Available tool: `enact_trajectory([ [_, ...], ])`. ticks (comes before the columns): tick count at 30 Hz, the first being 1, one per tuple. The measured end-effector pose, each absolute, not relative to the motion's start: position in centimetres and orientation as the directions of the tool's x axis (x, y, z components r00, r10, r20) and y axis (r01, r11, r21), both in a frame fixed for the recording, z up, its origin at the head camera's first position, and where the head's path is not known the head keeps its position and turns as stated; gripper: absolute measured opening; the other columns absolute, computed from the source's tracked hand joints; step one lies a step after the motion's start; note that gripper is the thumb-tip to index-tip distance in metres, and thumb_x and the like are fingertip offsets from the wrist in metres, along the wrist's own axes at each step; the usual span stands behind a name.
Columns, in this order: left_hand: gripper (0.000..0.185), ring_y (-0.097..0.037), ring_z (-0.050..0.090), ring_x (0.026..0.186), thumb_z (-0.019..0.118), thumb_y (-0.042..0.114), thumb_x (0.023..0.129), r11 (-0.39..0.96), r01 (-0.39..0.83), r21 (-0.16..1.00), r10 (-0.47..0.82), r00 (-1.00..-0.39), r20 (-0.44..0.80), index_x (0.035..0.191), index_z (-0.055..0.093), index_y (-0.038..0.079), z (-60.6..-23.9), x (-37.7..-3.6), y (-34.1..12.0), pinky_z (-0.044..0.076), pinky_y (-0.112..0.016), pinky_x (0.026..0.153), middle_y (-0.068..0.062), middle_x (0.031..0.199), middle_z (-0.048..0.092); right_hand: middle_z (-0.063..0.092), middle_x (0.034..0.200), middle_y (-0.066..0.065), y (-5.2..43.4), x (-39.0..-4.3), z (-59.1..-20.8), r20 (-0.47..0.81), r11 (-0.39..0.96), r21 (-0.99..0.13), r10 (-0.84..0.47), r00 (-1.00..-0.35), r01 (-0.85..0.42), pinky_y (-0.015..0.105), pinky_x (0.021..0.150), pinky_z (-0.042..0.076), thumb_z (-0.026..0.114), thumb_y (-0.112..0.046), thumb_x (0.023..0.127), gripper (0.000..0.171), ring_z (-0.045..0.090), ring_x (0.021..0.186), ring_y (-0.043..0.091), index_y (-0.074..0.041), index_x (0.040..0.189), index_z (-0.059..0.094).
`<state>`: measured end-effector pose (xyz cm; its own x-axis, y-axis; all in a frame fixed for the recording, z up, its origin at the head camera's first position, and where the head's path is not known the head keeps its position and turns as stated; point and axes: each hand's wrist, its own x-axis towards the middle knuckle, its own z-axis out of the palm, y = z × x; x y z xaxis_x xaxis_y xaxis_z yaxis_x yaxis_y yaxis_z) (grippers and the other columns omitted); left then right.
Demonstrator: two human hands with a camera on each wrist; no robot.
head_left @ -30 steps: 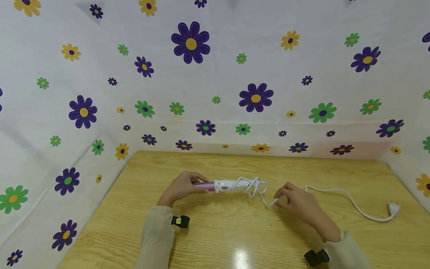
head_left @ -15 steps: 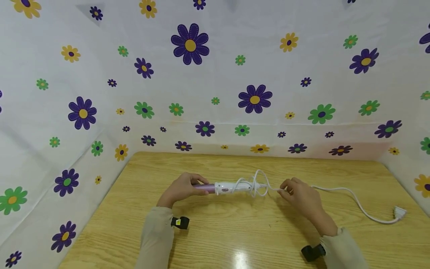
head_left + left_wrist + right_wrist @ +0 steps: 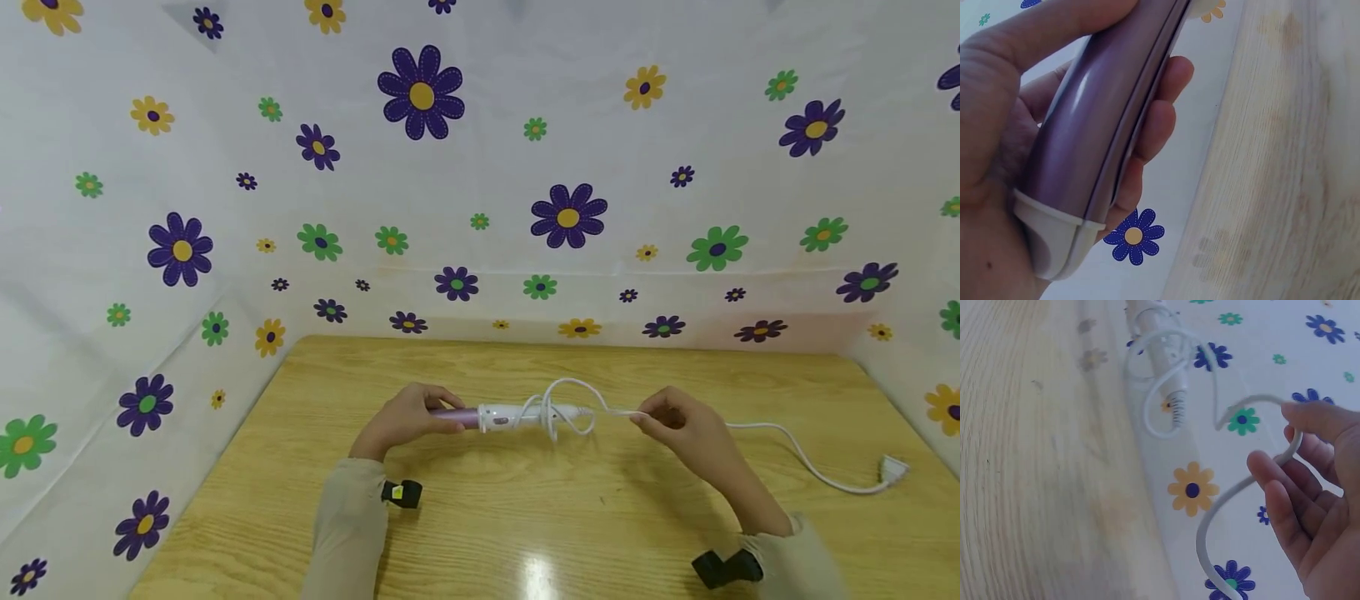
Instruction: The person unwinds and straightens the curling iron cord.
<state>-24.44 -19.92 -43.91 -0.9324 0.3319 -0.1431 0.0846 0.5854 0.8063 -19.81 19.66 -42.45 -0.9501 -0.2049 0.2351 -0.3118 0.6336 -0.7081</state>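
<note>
Hair straightener (image 3: 498,415) sits at centre frame in my head view, held just above the wooden desk (image 3: 525,533), its long axis running left to right across the picture. My left hand (image 3: 405,419) grips the purple end, fingers curled round it. The white cord (image 3: 795,454) loops a few times round the white handle end, then runs right to my right hand (image 3: 678,427), which pinches it close beside those loops. Past that hand the cord trails over the desk to the plug (image 3: 892,472) at the far right. So the straightener lies to the left of my right hand, and the free cord leads off to the right of it.

From the left wrist camera, the purple barrel (image 3: 1094,134) slants from lower left to upper right, thumb above it and fingers (image 3: 1157,122) wrapped behind; its white tip points to the lower left.

From the right wrist camera, the handle end (image 3: 1163,359) with its spring collar lies in the upper middle, cord loops (image 3: 1147,394) hanging round it. The cord bends through my right hand (image 3: 1316,500) at the right edge, caught between thumb and fingers (image 3: 1275,487), the other fingers loosely curled.
</note>
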Motion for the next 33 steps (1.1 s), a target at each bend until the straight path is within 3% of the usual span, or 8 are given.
enact_trajectory([
  [4, 0.037, -0.017, 0.062, 0.085, 0.082, 0.034, 0.076, 0.587, 0.084, 0.805, 0.325, -0.935, -0.139, 0.107, 0.072, 0.017, -43.9, -24.6, -20.0, 0.049, -0.030, 0.075, -0.006, 0.102, 0.071, 0.061, 0.086, -0.006, 21.2, -19.0, -42.0, 0.251, 0.497, -0.775, -0.325, -0.912, -0.391, 0.025, 0.061, 0.047, 0.064, -0.012, 0.093, 0.002, 0.059, 0.070, 0.007, -0.011, 0.094, 0.063],
  [8, 0.038, -0.016, 0.062, 0.085, 0.083, 0.034, 0.075, 0.598, 0.089, 0.797, 0.309, -0.943, -0.126, 0.107, 0.072, 0.017, -43.9, -24.6, -20.0, 0.049, -0.031, 0.076, -0.004, 0.102, 0.071, 0.057, 0.085, -0.010, 22.9, -18.5, -41.9, 0.261, 0.412, -0.794, -0.431, -0.864, -0.446, 0.026, 0.061, 0.048, 0.061, -0.002, 0.092, 0.009, 0.060, 0.071, 0.011, -0.011, 0.094, 0.063],
  [15, 0.037, -0.016, 0.064, 0.086, 0.083, 0.033, 0.075, 0.584, 0.087, 0.807, 0.298, -0.948, -0.114, 0.107, 0.072, 0.018, -44.0, -24.6, -20.2, 0.050, -0.031, 0.077, -0.004, 0.102, 0.072, 0.059, 0.093, -0.011, 24.8, -18.0, -42.8, 0.187, 0.355, -0.832, -0.543, -0.819, -0.426, 0.026, 0.069, 0.053, 0.060, -0.001, 0.092, 0.012, 0.064, 0.081, 0.012, -0.012, 0.096, 0.062],
  [19, 0.037, -0.017, 0.063, 0.086, 0.083, 0.034, 0.074, 0.583, 0.075, 0.809, 0.287, -0.951, -0.118, 0.106, 0.073, 0.018, -44.0, -24.5, -20.3, 0.050, -0.032, 0.077, -0.004, 0.101, 0.072, 0.060, 0.096, -0.007, 25.7, -18.0, -44.2, 0.115, 0.369, -0.843, -0.588, -0.801, -0.391, 0.025, 0.070, 0.053, 0.061, -0.004, 0.092, 0.008, 0.063, 0.085, 0.007, -0.011, 0.097, 0.062],
  [24, 0.039, -0.016, 0.064, 0.086, 0.083, 0.035, 0.074, 0.572, 0.086, 0.816, 0.297, -0.949, -0.109, 0.107, 0.073, 0.016, -44.1, -24.6, -20.4, 0.051, -0.032, 0.078, -0.004, 0.101, 0.072, 0.061, 0.097, -0.003, 26.0, -18.3, -45.3, 0.023, 0.467, -0.818, -0.556, -0.831, -0.336, 0.024, 0.069, 0.050, 0.062, -0.013, 0.093, 0.008, 0.060, 0.087, -0.001, -0.006, 0.098, 0.063],
  [29, 0.038, -0.016, 0.064, 0.085, 0.083, 0.033, 0.075, 0.570, 0.095, 0.816, 0.303, -0.947, -0.102, 0.107, 0.073, 0.015, -44.0, -24.5, -20.4, 0.051, -0.031, 0.077, -0.006, 0.102, 0.072, 0.060, 0.095, 0.002, 25.5, -18.8, -45.8, 0.010, 0.509, -0.793, -0.540, -0.842, -0.336, 0.024, 0.067, 0.047, 0.064, -0.016, 0.093, 0.010, 0.055, 0.083, -0.001, -0.008, 0.098, 0.064],
  [33, 0.039, -0.016, 0.065, 0.086, 0.083, 0.033, 0.075, 0.570, 0.100, 0.815, 0.310, -0.945, -0.101, 0.107, 0.072, 0.014, -44.0, -24.4, -20.6, 0.051, -0.031, 0.075, -0.007, 0.104, 0.072, 0.060, 0.093, -0.003, 25.1, -18.9, -46.1, 0.012, 0.502, -0.795, -0.549, -0.836, -0.341, 0.023, 0.067, 0.047, 0.064, -0.014, 0.092, 0.009, 0.054, 0.081, -0.001, -0.007, 0.098, 0.064],
])
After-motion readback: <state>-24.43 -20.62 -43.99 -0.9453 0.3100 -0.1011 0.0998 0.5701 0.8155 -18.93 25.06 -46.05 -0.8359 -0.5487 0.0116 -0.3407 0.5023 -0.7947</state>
